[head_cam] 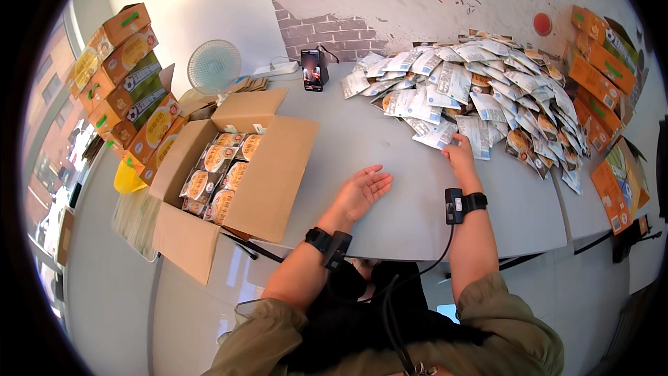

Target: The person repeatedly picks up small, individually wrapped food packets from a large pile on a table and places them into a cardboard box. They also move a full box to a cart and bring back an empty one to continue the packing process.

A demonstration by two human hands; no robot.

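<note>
A large heap of flat sealed packets covers the back right of the grey table, most with their white printed backs up. At the heap's near edge, my right hand pinches the corner of a white packet between thumb and fingers. My left hand is above the table, palm up, fingers apart, holding nothing. To its left stands an open cardboard box with its flaps spread. Inside lie brown packets with round orange-and-white fronts, in two rows.
Stacked orange cartons stand at the left, with more cartons at the right. A small fan, a phone propped upright and a white power strip are at the back. A yellow bag lies left of the box.
</note>
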